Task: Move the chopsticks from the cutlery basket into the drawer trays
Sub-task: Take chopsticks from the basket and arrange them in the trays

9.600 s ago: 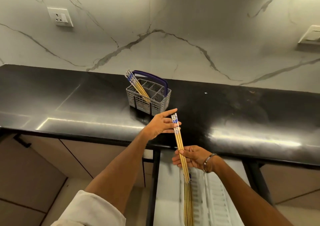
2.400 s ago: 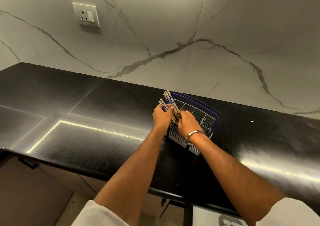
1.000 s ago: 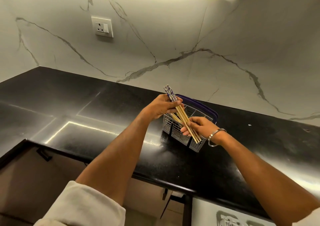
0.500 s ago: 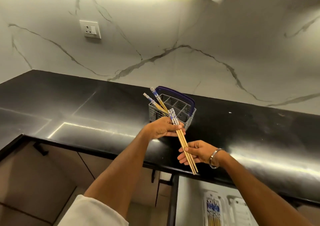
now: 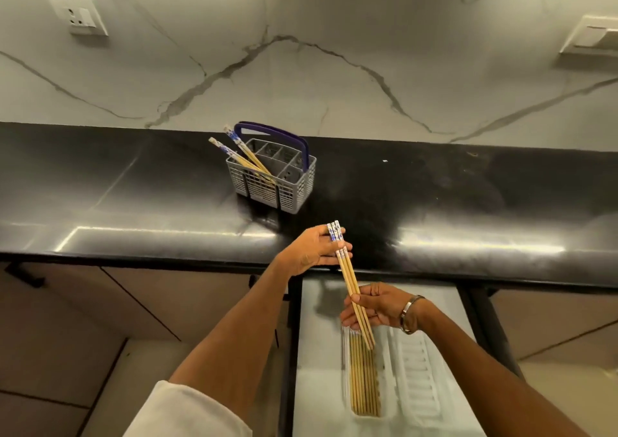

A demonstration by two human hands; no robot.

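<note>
The held chopsticks [image 5: 351, 279], pinched by the left hand [image 5: 312, 252] and gripped by the right hand [image 5: 374, 308], run nearly parallel to the drawer tray [image 5: 386, 386] slot directly below (right hand nearer).

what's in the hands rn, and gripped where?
One bundle of chopsticks, held by both hands. Left hand holds the blue-patterned top end; right hand pinches the plain lower shafts near the tips, above the drawer tray.

No legible text anywhere.
</note>
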